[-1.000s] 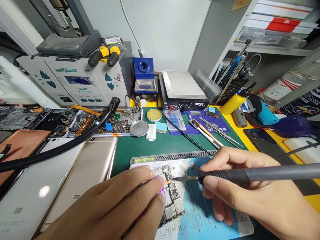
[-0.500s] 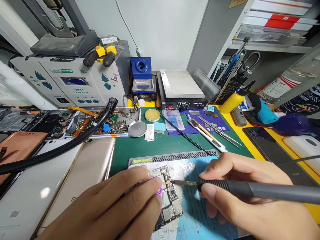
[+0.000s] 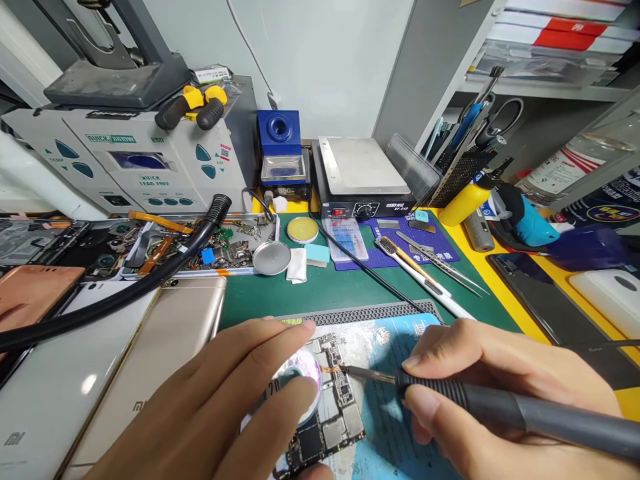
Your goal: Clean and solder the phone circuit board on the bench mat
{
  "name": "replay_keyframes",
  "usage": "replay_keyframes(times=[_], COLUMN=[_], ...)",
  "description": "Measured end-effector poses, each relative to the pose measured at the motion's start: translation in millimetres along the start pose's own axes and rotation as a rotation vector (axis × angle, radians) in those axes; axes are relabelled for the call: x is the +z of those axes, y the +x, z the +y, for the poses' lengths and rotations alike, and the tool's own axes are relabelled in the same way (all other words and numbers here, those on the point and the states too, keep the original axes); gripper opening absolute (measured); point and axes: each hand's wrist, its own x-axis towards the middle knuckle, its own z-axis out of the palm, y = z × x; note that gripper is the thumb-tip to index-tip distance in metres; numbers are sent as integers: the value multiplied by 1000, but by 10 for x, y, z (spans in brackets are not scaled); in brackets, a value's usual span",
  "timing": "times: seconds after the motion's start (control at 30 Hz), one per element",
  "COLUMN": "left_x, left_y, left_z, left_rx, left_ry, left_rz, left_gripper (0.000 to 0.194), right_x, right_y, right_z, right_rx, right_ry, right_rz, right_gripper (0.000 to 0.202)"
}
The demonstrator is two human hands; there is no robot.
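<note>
My right hand (image 3: 505, 350) grips a soldering iron (image 3: 530, 417) like a pen. Its tip touches the end of a strip of copper desoldering braid (image 3: 329, 369) on a phone circuit board (image 3: 330, 430). The braid comes out of a round spool (image 3: 311, 368) with a shiny purplish face, lying over the board's left part. My left hand (image 3: 215, 407) has its fingers around the spool, thumb against its face and index finger reaching over its top. A fingertip shows at the board's lower edge. The hand covers the board's left side. Beneath the board is a blue and white pad (image 3: 400, 413).
Behind stand a hot-air station (image 3: 165, 157), an iron stand (image 3: 280, 150) and a heating plate (image 3: 367, 167). Phones (image 3: 185, 333) and a tray of parts (image 3: 235, 270) lie left. A flux tin (image 3: 303, 230), brush (image 3: 420, 273) and tweezers (image 3: 450, 267) lie beyond the pad; a black hose (image 3: 125, 303) crosses the left.
My left hand's fingers have spread and shifted, uncovering more of the spool and board. The iron's tip stays at the braid, while its handle tilts lower at the right. The view has shifted slightly.
</note>
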Motion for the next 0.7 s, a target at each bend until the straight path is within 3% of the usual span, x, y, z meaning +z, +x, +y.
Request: replay_keyframes(times=[0.27, 0.47, 0.7], left_x=[77, 47, 88], left_y=[85, 124, 101], left_z=[69, 69, 18], left_rx=[-6, 27, 61], left_ry=[-95, -72, -29], left_rz=[45, -22, 14], left_gripper=[18, 31, 31], right_x=[-6, -26, -27], right_y=[6, 4, 44], right_z=[37, 62, 99], right_rx=[-99, -122, -176], right_ry=[-24, -19, 18], right_rz=[22, 16, 0], right_gripper=[14, 13, 15])
